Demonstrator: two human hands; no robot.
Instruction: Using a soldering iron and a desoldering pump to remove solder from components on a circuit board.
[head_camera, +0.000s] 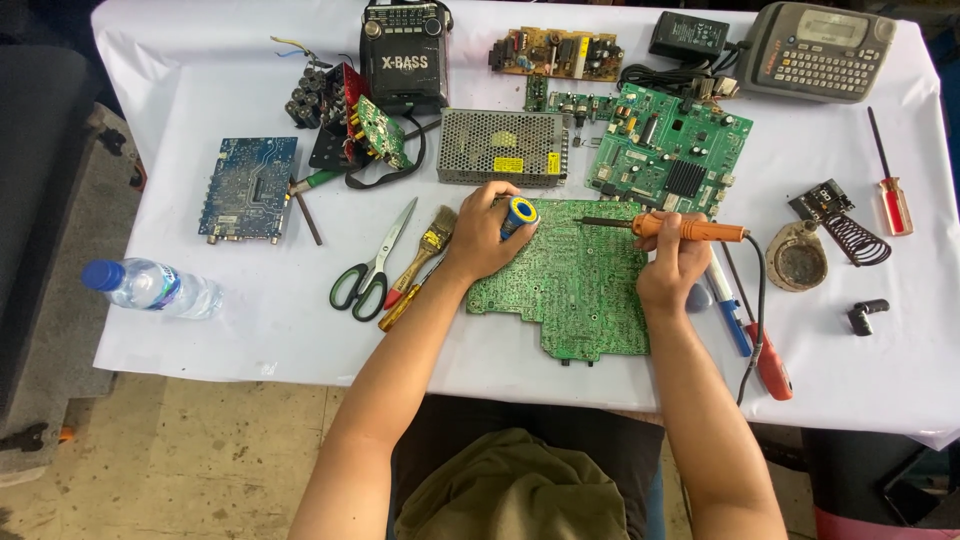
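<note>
Soldering on the large green printed circuit board (575, 280) looks to be the step in hand: the board lies flat at the near middle of the bench (200, 90), which is draped in a white cloth, and both hands work over its far edge. The right hand (675, 265) is clenched around the orange-handled soldering iron (690, 229), held nearly level with its dark tip pointing left over the board's far right part; whether the tip touches the board I cannot tell. The left hand (482, 235) grips a small blue-and-yellow spool of solder wire (519, 214) at the board's far left corner, fingers wrapped round it. The iron's tip and the spool stand apart, so the next move, as I judge it, calls for drawing a length of wire out to the tip and bringing both down on one joint while the board stays still. Just left of the board lie a wooden-handled paintbrush (432, 245) and black-handled scissors (372, 270); to the right, near the iron's cord, sits a round grimy tip-cleaning dish (797, 258). A second green circuit board (668, 150) lies just beyond.
</note>
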